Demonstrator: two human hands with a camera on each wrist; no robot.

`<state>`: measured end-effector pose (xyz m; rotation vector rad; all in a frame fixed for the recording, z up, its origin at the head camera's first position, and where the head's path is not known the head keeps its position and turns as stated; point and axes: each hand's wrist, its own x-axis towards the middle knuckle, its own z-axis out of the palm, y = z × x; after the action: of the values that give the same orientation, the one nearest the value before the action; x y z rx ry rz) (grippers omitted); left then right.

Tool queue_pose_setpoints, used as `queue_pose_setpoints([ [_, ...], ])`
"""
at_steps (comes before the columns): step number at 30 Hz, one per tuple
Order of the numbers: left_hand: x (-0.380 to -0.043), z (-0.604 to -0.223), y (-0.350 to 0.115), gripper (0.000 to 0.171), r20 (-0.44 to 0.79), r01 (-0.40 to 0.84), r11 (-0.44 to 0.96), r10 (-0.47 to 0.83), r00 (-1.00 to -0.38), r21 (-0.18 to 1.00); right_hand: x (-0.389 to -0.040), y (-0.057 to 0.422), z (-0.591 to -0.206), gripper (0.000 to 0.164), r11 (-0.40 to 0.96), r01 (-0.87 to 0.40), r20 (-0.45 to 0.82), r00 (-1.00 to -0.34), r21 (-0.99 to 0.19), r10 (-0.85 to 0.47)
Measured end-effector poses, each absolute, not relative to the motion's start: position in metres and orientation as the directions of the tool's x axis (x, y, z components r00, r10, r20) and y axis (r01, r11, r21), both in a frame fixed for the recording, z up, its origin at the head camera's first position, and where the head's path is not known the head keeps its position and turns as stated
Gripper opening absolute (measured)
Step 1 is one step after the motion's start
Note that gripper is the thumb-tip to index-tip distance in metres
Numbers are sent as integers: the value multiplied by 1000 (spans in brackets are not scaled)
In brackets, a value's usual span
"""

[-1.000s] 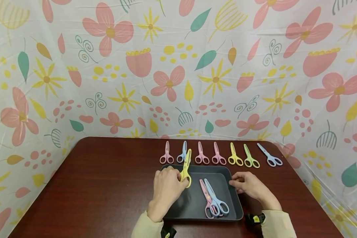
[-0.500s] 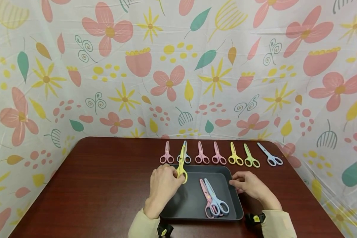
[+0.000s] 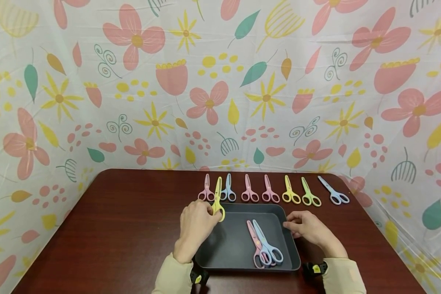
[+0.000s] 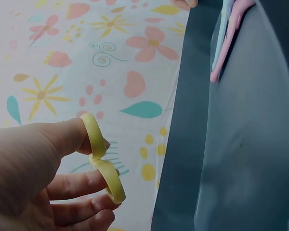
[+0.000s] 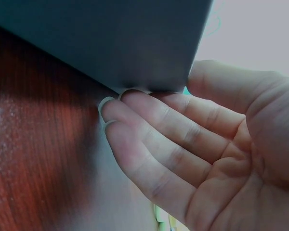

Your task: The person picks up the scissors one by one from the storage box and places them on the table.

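Observation:
My left hand (image 3: 197, 222) pinches yellow scissors (image 3: 218, 194) by the handle loops, blade pointing up, over the left side of a dark grey tray (image 3: 228, 255). In the left wrist view the thumb and fingers of the left hand (image 4: 33, 168) hold the yellow scissors (image 4: 111, 182) at the loops. Inside the tray, blue scissors (image 3: 261, 234) lie partly over pink scissors (image 3: 250, 229). My right hand (image 3: 310, 229) grips the tray's right edge. In the right wrist view its thumb is at the rim and its fingertips touch the outer wall of the tray (image 5: 120, 48).
Along the back of the brown table (image 3: 132, 228) lies a row of several scissors, from pink scissors (image 3: 206, 188) at the left to light blue scissors (image 3: 332, 191) at the far right. Behind the table hangs a flower-patterned cloth (image 3: 220, 98).
My left hand has moved left and slightly away from me, carrying the yellow scissors from over the tray's inside to its back left corner. The right hand has stayed at the tray's edge.

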<state>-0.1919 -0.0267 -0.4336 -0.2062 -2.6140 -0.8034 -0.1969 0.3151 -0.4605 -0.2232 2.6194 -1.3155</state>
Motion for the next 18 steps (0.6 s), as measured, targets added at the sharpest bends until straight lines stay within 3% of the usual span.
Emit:
queue_pose_setpoints([
  [18,-217,-437,-62,30,352,204,816,1,-936,540,-197,315,-460,18,601,-21,-130,-970,-799,-206],
])
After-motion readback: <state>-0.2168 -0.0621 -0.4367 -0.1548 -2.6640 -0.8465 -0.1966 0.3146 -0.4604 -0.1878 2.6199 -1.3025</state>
